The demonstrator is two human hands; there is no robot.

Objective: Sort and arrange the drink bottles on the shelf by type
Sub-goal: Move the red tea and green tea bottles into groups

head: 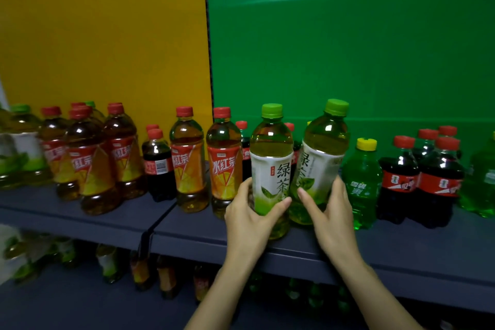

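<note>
Two green tea bottles are held near the front of the shelf (187,225), between the red teas (223,166) and a yellow-capped soda (361,182). The left grip (249,211) is wrapped round the upright left bottle (270,163). The right grip (332,211) is curled round the right bottle (321,163), which is tilted rightward. If that bottle is swung wide, the soda just beside it could be toppled.
</note>
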